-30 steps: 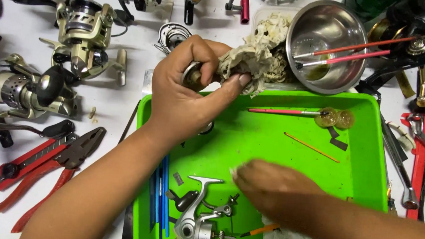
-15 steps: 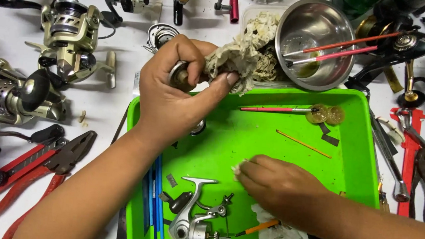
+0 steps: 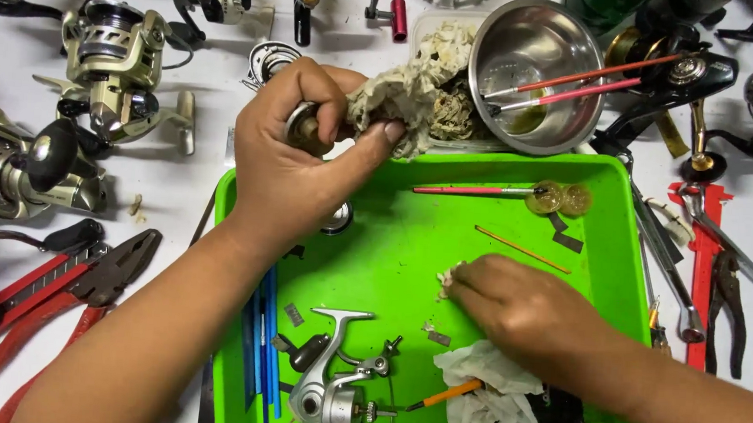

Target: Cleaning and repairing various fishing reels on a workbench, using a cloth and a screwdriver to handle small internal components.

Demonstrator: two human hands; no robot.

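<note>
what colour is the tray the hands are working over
Bright green tray, seen best in the head view.

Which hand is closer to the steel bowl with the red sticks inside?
Left. The left hand, holding a dirty rag, is just left of the steel bowl. The right hand rests lower down, on the green tray.

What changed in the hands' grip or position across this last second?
Little changed. The left hand keeps pinching the small metal part against the dirty rag above the green tray; its fingers shifted slightly. The right hand stays pressed on a scrap of tissue on the tray floor. The reel, brushes and pliers lie as before.
</note>
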